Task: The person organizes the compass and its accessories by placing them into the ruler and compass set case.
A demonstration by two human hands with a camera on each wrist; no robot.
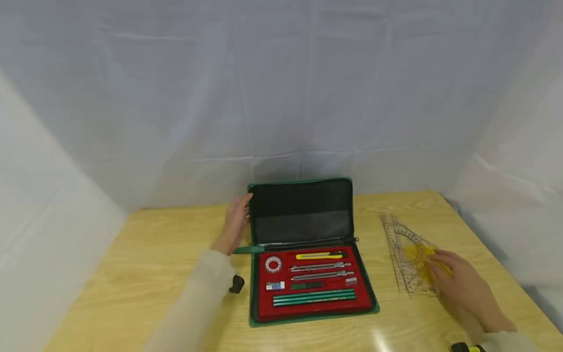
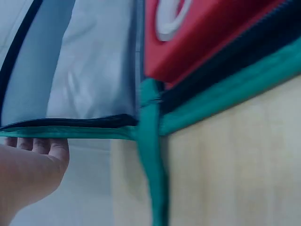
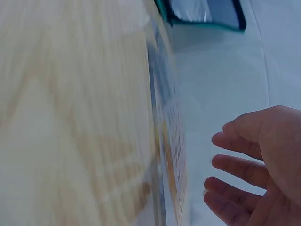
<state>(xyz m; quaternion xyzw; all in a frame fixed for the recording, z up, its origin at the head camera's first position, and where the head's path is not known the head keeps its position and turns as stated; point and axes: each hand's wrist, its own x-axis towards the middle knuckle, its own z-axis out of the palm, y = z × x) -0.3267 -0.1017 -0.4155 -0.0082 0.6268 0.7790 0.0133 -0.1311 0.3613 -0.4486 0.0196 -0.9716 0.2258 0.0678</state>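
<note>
An unzipped green drawing-instrument case (image 1: 373, 308) lies on the table with its lid (image 1: 303, 195) raised. At the lid's left edge is my left hand (image 1: 235, 222); in the left wrist view its fingers (image 2: 41, 145) reach behind the green border, fingertips hidden. My right hand (image 1: 459, 281) hovers over clear rulers and set squares (image 1: 398, 259) and a yellow see-through piece (image 1: 415, 254), partly covered in the head view. Nothing shows between its loosely spread fingers (image 3: 240, 169) in the right wrist view.
The red tray (image 1: 316, 315) holds a yellow cutter (image 1: 321, 255), metal compasses (image 1: 321, 267), a white ring (image 1: 272, 264), an eraser (image 1: 275, 286), a sharpener (image 1: 351, 280) and green pencils (image 1: 314, 297). White cloth (image 1: 281, 98) hangs behind the wooden table (image 1: 176, 254).
</note>
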